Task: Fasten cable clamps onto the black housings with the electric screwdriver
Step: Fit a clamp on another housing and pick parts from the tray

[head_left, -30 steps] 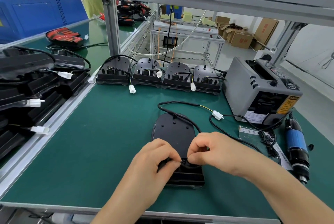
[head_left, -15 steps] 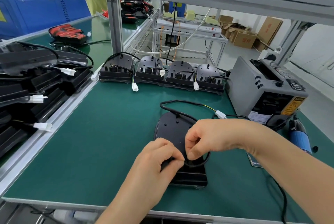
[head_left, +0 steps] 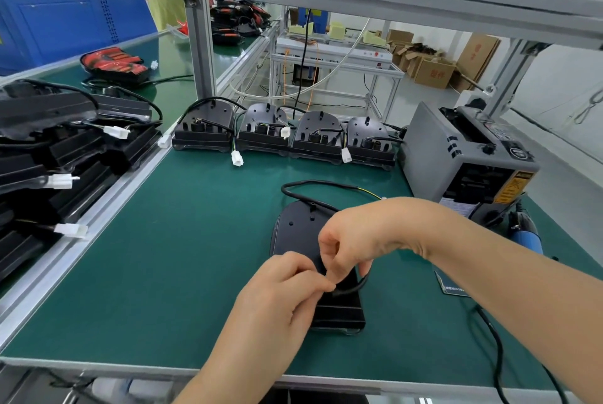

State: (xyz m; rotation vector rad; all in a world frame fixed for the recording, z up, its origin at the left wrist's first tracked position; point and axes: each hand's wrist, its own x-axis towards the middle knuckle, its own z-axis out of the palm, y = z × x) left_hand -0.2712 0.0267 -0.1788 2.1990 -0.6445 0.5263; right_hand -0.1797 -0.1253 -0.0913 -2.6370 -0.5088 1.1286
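Two hands pinching the cable (head_left: 356,287) over the black housing (head_left: 298,237)
It lies flat on the green mat (head_left: 163,273), near the front edge. Your left hand (head_left: 280,292) and right hand (head_left: 355,237) each pinch the cable at its near end. Seat that loop snug before reaching right for the electric screwdriver (head_left: 529,237). No clamp shows.

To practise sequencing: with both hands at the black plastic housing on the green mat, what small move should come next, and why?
Probably press the thin black cable down against the black plastic housing: left hand and right hand both pinch it at its near end, and the blue electric screwdriver lies untouched.
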